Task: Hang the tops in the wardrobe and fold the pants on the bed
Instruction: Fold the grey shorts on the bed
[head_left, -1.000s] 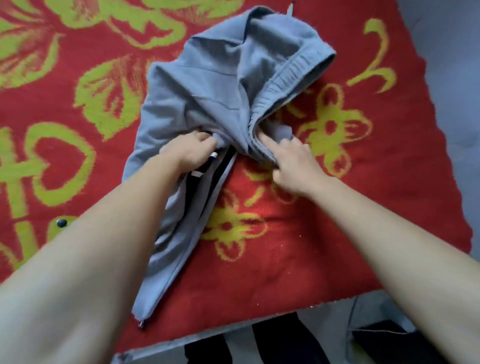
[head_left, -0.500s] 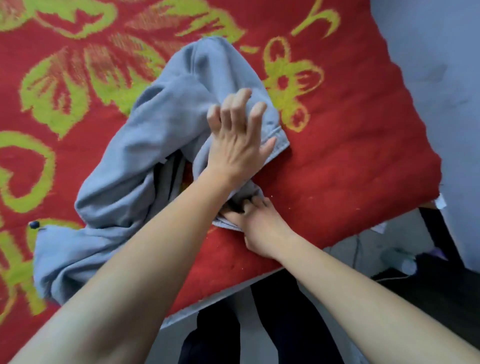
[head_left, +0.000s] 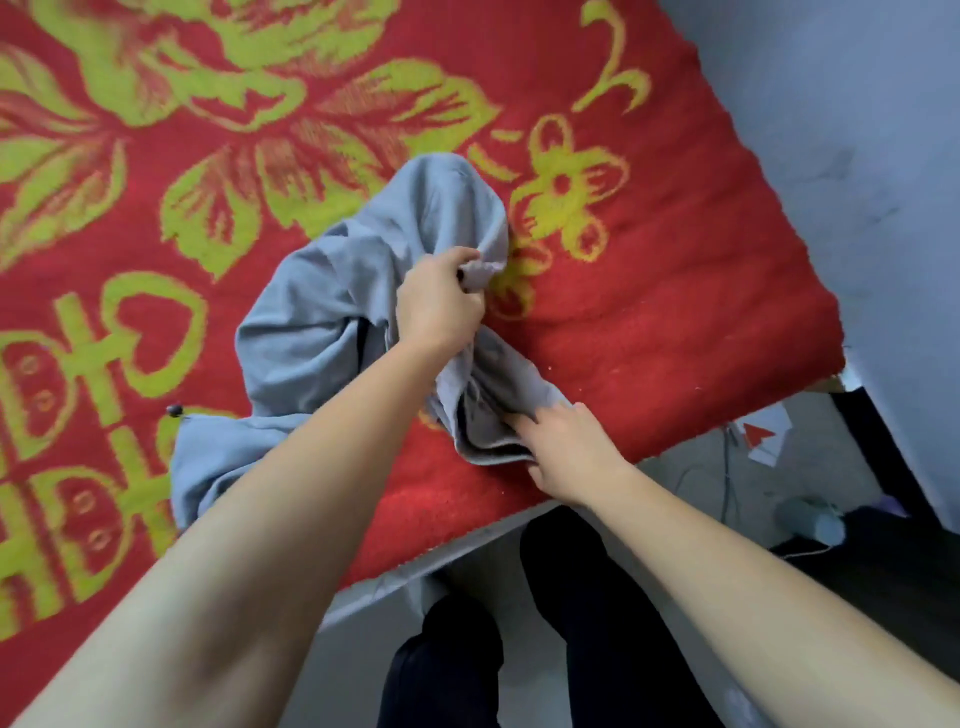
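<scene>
Moved: left hand (head_left: 441, 306), spread flat on the cloth 0.5 s ago, is now curled into it.
Left hand: closed round 1 bunch of grey fabric at the far side of the heap, knuckles up.
Right hand (head_left: 569, 452): laid on the thick ribbed waistband (head_left: 493, 452) at the near edge, index finger stretched along the fold. The thumb is tucked low, so I cannot tell whether it pinches or only presses.
Pants (head_left: 332, 317): 1 grey pair, rumpled between and left of the 2 hands, with a leg trailing under the left forearm towards the near-left.
Handling: judged light, soft and limp. It should sag and crease wherever it is unsupported, and drag rather than slide on the fuzzy cover.
Where to hold: probably the waistband, the firmest edge, with 1 hand at each end so the legs hang straight before folding.
Bed: red blanket (head_left: 675, 322) with yellow-green flowers. The pants lie near its front corner.
Beyond: floor (head_left: 701, 478) with a paper scrap.
</scene>
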